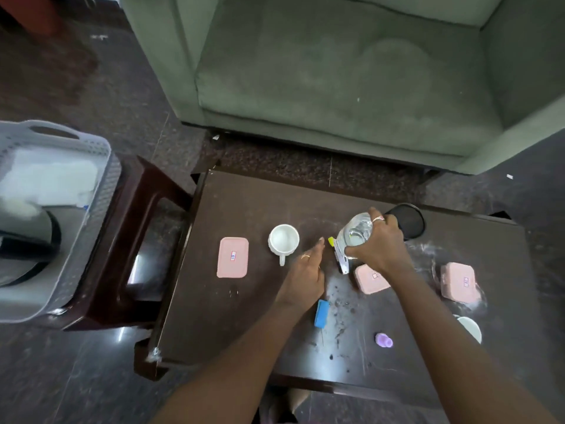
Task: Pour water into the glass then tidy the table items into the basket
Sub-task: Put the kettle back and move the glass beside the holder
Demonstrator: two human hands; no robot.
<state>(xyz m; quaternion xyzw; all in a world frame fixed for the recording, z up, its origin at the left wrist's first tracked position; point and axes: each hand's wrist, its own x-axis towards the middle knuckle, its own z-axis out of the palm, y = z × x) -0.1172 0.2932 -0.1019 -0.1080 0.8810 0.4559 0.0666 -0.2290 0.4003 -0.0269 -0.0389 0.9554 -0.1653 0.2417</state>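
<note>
- Right hand (377, 244) wrapped over the top of the glass (356, 235); fingers (354, 250) closed around its rim and side. Glass is clear, water visible inside; upright or slightly tilted, cannot tell which.
- Left hand (305, 275) flat and open, fingers extended, holding nothing. It hovers over or rests on the bench (244, 316) just left of the glass, between it and the white mug (283, 240).
- Basket (61, 209) sits on a side stool (146, 224) off the left end of the bench, well apart from the glass. Already holds a kettle and pale cloth-like items.
- Still on the bench: pink lid (233, 257), two pink boxes (371, 278) (458, 281), blue sponge (321, 313), purple cap (384, 340), black disc (408, 220), and a second white cup (469, 327) at the right edge.
- Key relation: the basket lies to the left of every remaining item, so the left hand is the nearer one; mug and pink lid are in its closest reach.
- Judgement: pouring looks done or nearly so; tidying mostly ahead.
- Risk: carrying a filled glass across the bench could spill.
</note>
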